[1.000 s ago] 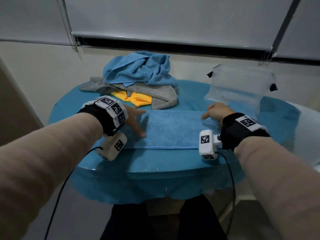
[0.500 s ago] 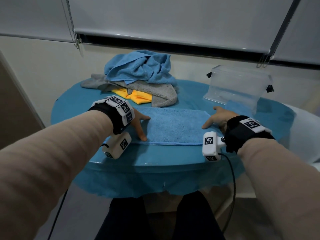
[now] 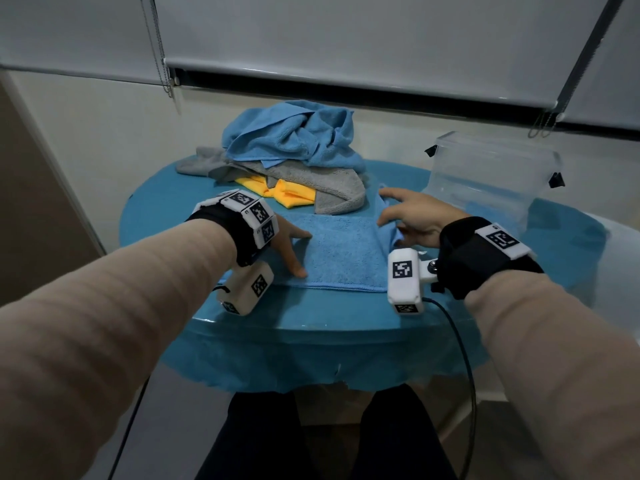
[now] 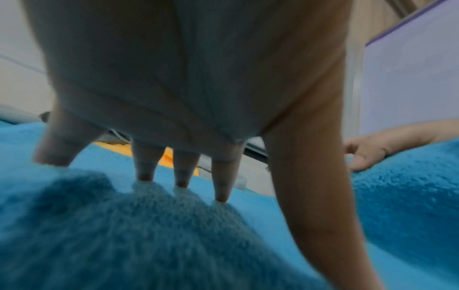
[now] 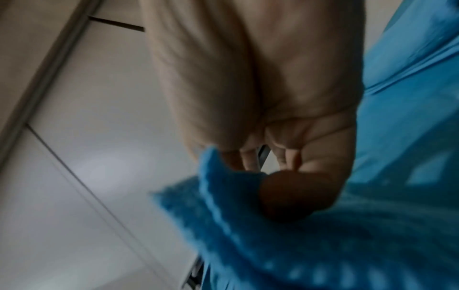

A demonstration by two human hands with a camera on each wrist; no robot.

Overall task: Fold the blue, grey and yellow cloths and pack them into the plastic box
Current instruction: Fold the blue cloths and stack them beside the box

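A folded blue cloth (image 3: 341, 251) lies flat near the table's front edge. My left hand (image 3: 289, 244) presses on its left end with straight, spread fingers (image 4: 221, 188). My right hand (image 3: 412, 216) pinches the cloth's right end (image 5: 238, 215) and holds it lifted off the table. At the back lies a pile: a crumpled blue cloth (image 3: 294, 133) on top, a grey cloth (image 3: 329, 188) under it, and a yellow cloth (image 3: 287, 194) lowest. The clear plastic box (image 3: 491, 174) stands at the back right, beyond my right hand.
The round table (image 3: 166, 206) has a teal cover whose hem hangs over the front edge. A wall and window blinds rise right behind it. A white surface (image 3: 620, 271) adjoins the table at the right. Cables hang from both wrist cameras.
My right hand has picked up the blue cloth's right end and carried it leftward over the cloth. My left hand stays pressed on the left end.
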